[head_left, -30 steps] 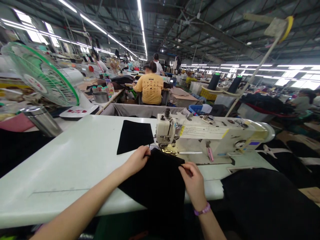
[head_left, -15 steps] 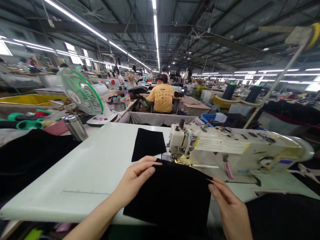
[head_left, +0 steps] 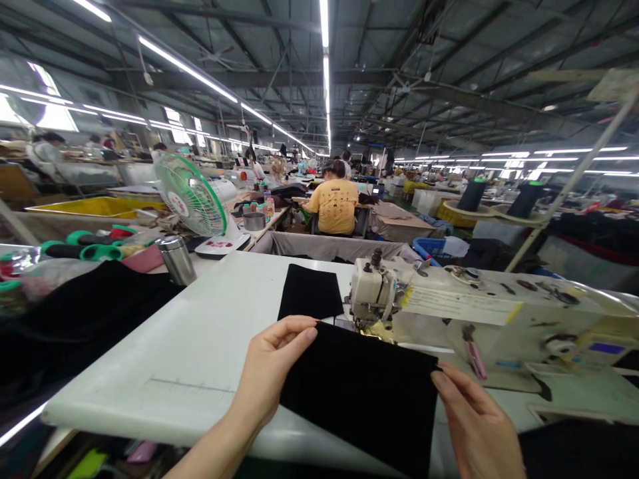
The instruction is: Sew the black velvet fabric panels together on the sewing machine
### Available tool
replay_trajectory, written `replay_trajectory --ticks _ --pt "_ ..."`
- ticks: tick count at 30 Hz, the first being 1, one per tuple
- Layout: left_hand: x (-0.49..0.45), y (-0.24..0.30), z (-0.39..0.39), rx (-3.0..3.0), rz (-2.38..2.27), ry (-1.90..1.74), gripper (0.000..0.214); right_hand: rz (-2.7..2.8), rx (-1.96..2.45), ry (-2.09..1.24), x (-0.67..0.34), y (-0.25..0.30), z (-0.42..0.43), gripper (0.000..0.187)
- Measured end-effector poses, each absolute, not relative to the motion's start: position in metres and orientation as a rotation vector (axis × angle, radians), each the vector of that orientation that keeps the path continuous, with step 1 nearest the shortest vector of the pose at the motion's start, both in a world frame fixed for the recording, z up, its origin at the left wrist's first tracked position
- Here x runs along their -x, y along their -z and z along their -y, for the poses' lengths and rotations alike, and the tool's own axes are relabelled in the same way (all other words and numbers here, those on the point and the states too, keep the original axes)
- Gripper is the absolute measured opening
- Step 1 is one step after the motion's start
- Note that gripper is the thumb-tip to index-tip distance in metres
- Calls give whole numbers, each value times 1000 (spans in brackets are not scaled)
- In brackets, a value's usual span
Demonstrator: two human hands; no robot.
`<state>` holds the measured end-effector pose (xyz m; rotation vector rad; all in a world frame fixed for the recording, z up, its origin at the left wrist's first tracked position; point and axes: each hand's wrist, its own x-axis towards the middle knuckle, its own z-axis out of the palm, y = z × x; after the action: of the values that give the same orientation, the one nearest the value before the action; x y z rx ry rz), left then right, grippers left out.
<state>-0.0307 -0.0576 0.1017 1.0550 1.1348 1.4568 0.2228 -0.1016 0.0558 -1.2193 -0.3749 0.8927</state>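
Both hands pinching black fabric piece (head_left: 364, 392) in front of sewing machine (head_left: 449, 313): left hand (head_left: 272, 369) and right hand (head_left: 472, 426) fingers clamping top corners; lining up edge w/ presser foot looks next.

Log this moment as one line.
left hand: pinches black fabric piece | right hand: pinches opposite corner | sewing machine behind

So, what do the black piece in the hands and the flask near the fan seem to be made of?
Black piece: seemingly soft matte fabric, possibly finely ribbed; no shine, held flat at its top corners. Flask: apparently brushed metal, with grey reflective sides.
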Motion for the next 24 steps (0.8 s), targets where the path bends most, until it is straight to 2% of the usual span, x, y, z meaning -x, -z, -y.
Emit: replay_trajectory --ticks 11,24 --pt "27 -101 56 -1026 -1056 -1512 16 339 1160 -898 -222 -61 104 49" --pt "21 -98 46 -939 -1087 -1517 20 459 1253 -764 -223 -48 102 51"
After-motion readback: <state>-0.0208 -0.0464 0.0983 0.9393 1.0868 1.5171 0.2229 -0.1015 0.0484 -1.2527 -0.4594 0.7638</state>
